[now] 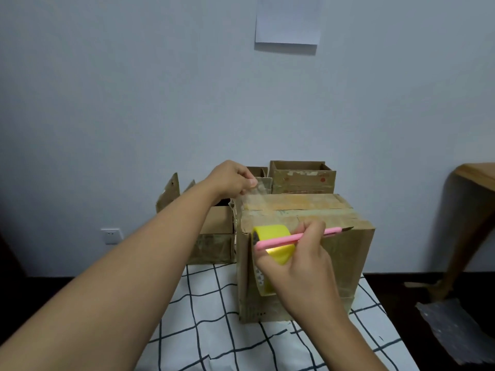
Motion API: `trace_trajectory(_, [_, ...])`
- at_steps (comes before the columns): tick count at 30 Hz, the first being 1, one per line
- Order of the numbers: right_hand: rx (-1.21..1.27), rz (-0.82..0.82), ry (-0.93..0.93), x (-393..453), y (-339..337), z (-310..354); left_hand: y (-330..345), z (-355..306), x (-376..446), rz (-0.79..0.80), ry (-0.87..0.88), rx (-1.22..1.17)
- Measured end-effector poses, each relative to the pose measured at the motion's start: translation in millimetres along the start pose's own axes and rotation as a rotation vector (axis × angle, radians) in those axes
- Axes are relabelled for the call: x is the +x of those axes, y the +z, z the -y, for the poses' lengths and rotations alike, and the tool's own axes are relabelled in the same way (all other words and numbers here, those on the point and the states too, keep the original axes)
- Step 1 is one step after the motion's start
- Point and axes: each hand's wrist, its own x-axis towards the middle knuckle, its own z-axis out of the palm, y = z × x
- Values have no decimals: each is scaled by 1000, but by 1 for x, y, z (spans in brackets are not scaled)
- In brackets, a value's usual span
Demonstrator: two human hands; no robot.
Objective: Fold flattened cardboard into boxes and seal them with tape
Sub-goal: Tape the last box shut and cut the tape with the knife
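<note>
Left hand (232, 178) pinches clear tape strip (250, 195) above brown cardboard box (345, 253); right hand (300, 259) grips yellow tape roll (276, 243) and pink utility knife (294, 237).

One head-worn view looks forward and down, close over the box (305, 253).

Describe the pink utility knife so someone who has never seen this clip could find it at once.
Start at the big cardboard box on the grid-patterned cloth. Against its near face the right hand grips a yellow tape roll. The pink utility knife lies across that roll, the only pink, pen-slim thing here.
</note>
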Motion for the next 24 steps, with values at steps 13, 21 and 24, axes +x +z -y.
trace_trajectory(13, [140,7,11,-11,24,-19,7,33,6,13,34,128])
trace_trajectory(21, [232,-69,102,-55,26,-21,-3,1,-16,7,173,166])
trace_trajectory(24, [178,-15,85,-66,23,-23,-15,-20,-30,17,218,175])
